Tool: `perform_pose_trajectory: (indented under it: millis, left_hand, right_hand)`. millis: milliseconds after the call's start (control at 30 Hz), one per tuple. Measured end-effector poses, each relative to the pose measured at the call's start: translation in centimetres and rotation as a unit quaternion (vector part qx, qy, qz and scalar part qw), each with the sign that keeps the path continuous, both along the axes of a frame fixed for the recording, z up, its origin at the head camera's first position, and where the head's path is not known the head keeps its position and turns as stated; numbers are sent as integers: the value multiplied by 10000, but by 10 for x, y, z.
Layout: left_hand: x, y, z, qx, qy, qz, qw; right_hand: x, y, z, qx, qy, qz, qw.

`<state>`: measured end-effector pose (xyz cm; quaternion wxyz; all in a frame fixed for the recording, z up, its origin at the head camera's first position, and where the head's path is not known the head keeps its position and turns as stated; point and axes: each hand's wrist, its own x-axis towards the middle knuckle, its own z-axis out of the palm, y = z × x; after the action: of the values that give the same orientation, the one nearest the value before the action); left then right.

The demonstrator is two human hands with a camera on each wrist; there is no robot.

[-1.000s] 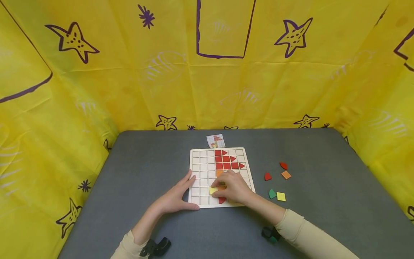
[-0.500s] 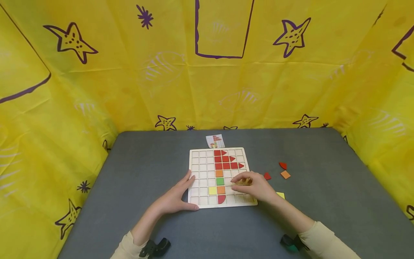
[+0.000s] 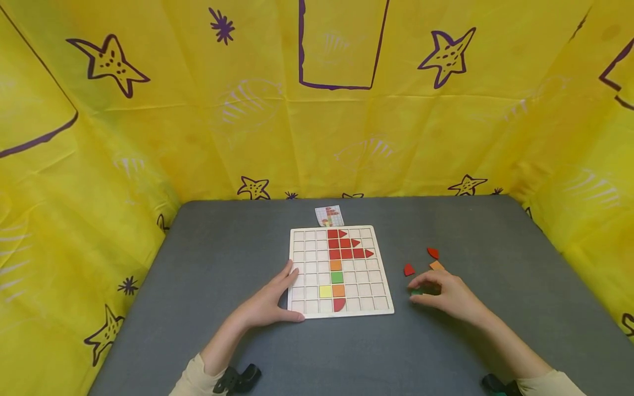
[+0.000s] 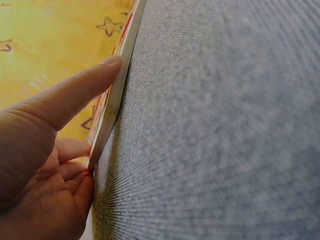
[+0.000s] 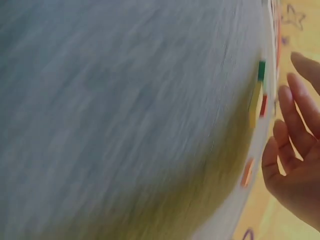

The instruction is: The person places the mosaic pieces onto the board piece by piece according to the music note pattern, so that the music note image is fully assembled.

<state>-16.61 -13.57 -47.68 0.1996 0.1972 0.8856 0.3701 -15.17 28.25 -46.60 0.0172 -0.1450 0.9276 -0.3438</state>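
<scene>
my left hand (image 3: 269,301) rests, thumb spread, against the board (image 3: 366,289); my right hand (image 3: 449,296), parted and empty, hovers over the green piece (image 3: 416,292). best pinch it lightly by its edges, board steady.

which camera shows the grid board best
The head view: it shows the grid board from above, its layout of colored pieces visible. The left wrist view has it edge-on, the left hand touching it; the right wrist view has only a blurred, thin strip, probably its edge.
</scene>
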Motion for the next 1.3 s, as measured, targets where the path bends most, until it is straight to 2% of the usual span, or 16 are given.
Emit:
perform_pose_trajectory:
  millis: [167, 333, 533, 700, 800, 1033, 1300]
  left_hand:
    - [-1, 0, 0, -13, 23, 6, 10000]
    - [-1, 0, 0, -40, 33, 15, 10000]
    - [-2, 0, 0, -56, 62, -2, 10000]
    - [-1, 0, -1, -69, 65, 2, 10000]
    - [-1, 0, -1, -71, 56, 18, 10000]
    - [-1, 0, 0, -73, 64, 48, 9999]
    - [0, 1, -1, -100, 28, 42, 9999]
  right_hand:
    - [8, 21, 0, 370, 208, 36, 9991]
    - [13, 30, -2, 642, 323, 183, 9972]
    - [13, 30, -4, 651, 350, 139, 9972]
    - [10, 26, -9, 658, 763, 148, 9948]
    - [8, 21, -11, 548, 863, 122, 9947]
    - [4, -4, -6, -82, 348, -158, 9992]
    - [0, -45, -4, -778, -115, -47, 9969]
